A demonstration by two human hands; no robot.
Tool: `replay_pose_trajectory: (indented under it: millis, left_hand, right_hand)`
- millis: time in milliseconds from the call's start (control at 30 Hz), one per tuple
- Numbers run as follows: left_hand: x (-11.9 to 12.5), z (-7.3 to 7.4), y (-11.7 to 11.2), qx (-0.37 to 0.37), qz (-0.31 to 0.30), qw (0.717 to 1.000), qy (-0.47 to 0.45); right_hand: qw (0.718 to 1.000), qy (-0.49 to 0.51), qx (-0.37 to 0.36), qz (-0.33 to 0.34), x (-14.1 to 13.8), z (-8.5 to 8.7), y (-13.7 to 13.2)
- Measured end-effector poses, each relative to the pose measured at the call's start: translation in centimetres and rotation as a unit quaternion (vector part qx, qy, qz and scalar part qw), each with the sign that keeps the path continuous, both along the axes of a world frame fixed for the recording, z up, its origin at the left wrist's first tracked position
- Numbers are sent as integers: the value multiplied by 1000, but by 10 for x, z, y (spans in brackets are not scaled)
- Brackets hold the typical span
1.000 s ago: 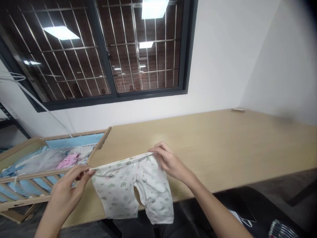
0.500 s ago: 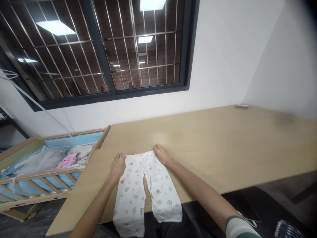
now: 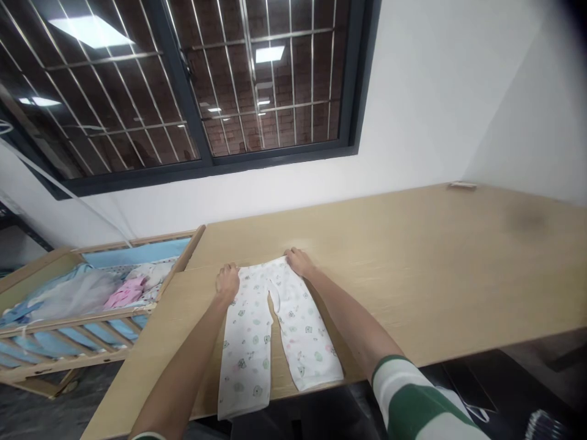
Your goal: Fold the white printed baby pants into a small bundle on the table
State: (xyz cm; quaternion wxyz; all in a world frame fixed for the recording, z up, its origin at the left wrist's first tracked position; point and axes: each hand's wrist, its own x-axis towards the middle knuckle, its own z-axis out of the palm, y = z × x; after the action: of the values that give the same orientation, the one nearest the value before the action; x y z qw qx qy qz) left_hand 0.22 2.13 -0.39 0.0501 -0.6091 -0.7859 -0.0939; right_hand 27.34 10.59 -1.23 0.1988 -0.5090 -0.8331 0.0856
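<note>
A small pair of white baby pants [image 3: 250, 333] with a printed pattern lies spread on the wooden table, waistband toward the wall and legs toward me. My left hand [image 3: 228, 282] is closed on the left corner of the waistband. At the right corner of the waistband, my right hand [image 3: 299, 263] grips the cloth with curled fingers. The left leg's cuff hangs slightly over the table's front edge, while the right cuff rests close to that edge.
The light wooden table [image 3: 389, 263] stretches far to the right, with a small flat object [image 3: 462, 185] at its back. A wooden crib [image 3: 114, 318] holding a pink cloth [image 3: 126, 292] and other bedding stands at the left. Behind is a barred window [image 3: 270, 91].
Both hands have moved forward across the table, pulling the pants toward the wall. More of the legs now lies on the tabletop. The head view has shifted slightly.
</note>
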Motion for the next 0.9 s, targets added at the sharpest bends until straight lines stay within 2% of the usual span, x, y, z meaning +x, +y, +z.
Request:
replay_pose_trajectory:
  millis: [133, 267, 367, 433, 533, 600, 700, 767, 900]
  left_hand:
    - [5, 10, -1, -14, 8, 999, -28]
    - [20, 34, -14, -7, -4, 998, -57]
    - [47, 54, -35, 12, -40, 997, -72]
    - [75, 62, -60, 2, -88, 992, -92]
    - [126, 63, -113, -66, -184, 972, -132]
    - [160, 59, -153, -136, -267, 943, -145]
    - [196, 55, -195, -171, -323, 925, -103]
    - [207, 52, -206, -188, -327, 922, -89]
    - [209, 50, -205, -187, -322, 923, -96]
  right_hand:
    - [999, 39, -23, -1, 4, -4, 10]
    - [995, 83, -53, -10, 6, -5, 16]
    - [989, 117, -82, -23, 7, -6, 20]
    - [985, 140, -98, -30, 7, -6, 23]
    - [977, 174, -120, -37, 7, -7, 26]
    - [970, 197, -134, -39, 8, -8, 28]
    - [962, 226, -147, -37, 9, -8, 30]
    - [958, 241, -152, -38, 9, -8, 31]
    - [950, 264, -157, -46, 8, -5, 30]
